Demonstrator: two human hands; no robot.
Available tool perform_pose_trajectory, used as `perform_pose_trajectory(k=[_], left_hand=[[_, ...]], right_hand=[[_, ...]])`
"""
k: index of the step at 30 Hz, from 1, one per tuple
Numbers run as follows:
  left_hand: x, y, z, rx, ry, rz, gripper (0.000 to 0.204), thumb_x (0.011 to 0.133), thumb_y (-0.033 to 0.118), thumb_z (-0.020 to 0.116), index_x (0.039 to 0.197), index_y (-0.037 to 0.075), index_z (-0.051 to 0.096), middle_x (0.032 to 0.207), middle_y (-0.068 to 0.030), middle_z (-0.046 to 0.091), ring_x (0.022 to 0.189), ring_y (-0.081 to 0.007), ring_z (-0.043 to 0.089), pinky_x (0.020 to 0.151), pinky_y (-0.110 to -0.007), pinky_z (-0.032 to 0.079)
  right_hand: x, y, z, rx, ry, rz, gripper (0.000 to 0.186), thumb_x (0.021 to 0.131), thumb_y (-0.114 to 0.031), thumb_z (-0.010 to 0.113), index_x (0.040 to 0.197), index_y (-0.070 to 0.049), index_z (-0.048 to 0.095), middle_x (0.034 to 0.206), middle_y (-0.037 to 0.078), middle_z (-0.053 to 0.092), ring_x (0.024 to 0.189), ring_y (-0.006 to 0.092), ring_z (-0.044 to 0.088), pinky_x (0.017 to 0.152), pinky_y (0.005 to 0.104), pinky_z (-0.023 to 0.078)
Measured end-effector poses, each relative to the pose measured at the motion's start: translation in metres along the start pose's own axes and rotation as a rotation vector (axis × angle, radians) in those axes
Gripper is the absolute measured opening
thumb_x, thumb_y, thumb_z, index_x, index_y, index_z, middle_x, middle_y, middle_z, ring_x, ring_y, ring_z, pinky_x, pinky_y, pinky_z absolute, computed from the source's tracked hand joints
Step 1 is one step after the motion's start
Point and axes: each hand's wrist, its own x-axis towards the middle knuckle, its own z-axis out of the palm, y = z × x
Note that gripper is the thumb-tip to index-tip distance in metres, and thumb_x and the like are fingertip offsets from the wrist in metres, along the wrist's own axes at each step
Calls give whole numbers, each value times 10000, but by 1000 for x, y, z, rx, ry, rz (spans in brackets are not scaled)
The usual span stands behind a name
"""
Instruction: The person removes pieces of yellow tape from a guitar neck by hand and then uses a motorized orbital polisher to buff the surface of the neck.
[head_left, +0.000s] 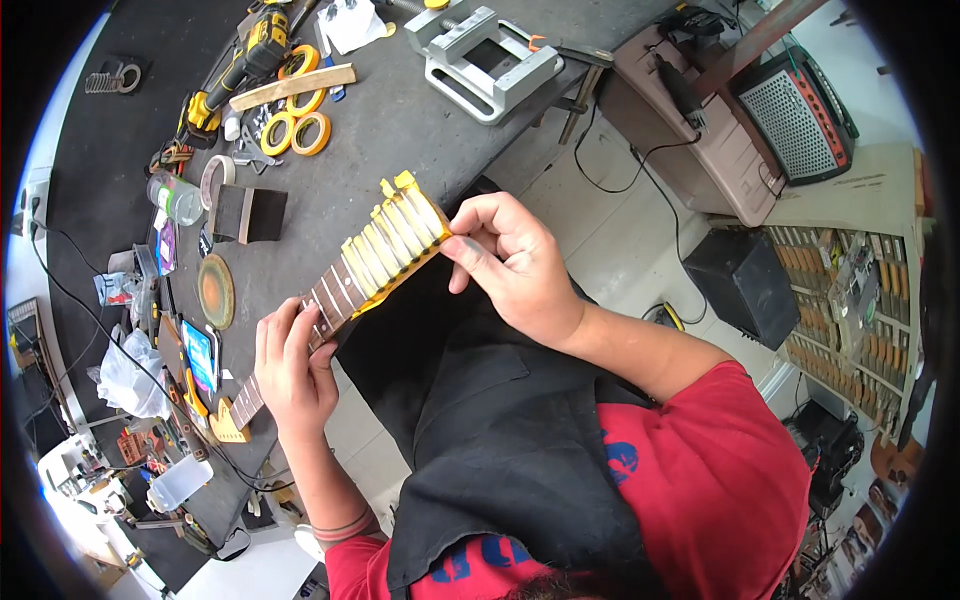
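A guitar neck point(337, 292) with a dark fretboard slants across in front of me, over the bench edge. Strips of yellow masking tape point(397, 238) cover the frets of its upper right part, with loose ends sticking out along the far side. My left hand point(297, 375) is wrapped around the bare middle of the neck, thumb on the near side. At the taped end, my right hand point(525, 268) has thumb and forefinger pinched on the tape at the corner, its other fingers curled. Bare frets show again beyond my left hand, toward the pale wooden headstock point(230, 425).
On the dark bench point(340, 130) lie yellow tape rolls point(311, 133), a wooden strip point(293, 87), a cordless drill point(262, 45), a dark block point(248, 213) and a round disc point(215, 291). A grey metal vise point(490, 65) stands near the edge. Behind it is a speaker-like box point(795, 115).
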Motion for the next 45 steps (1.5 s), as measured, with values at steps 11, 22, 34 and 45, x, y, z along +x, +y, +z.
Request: perform_pose_trajectory(k=[11, 22, 34, 45], left_hand=[[-3, -7, 19, 63, 64, 5, 417, 986, 221, 764, 1358, 51, 684, 1293, -226, 692, 1073, -439, 685, 930, -511, 564], [2, -7, 23, 34, 76, -46, 432, 916, 99, 800, 1334, 26, 719, 1275, -218, 720, 1109, -421, 699, 966, -476, 568], [3, -5, 24, 32, 86, -113, 442, 863, 62, 840, 1300, 44, 778, 1242, -167, 741, 1077, -367, 710, 938, -441, 572], [2, -6, 24, -13, 99, -139, 447, 858, 72, 853, 1298, 47, 781, 1237, -158, 742, 1081, -358, 707, 937, -434, 569]], right_hand=[[5, 17, 1, -37, 6, 94, 133, 1129, -24, 627, 1225, 12, 544, 1087, 69, 626, 852, 90, 691, 734, 257, 616], [12, 16, 5, -168, 145, 28, 103, 1090, -48, 707, 1130, 26, 647, 971, 59, 725, 812, 105, 719, 726, 263, 610], [22, -7, 10, -242, 92, 262, 162, 1115, -139, 643, 1103, 21, 667, 887, 14, 665, 652, 53, 598, 584, 227, 479], [15, -13, 5, -367, 148, 164, 247, 1099, -208, 719, 1136, 23, 639, 869, 22, 649, 661, 57, 591, 600, 229, 508]])
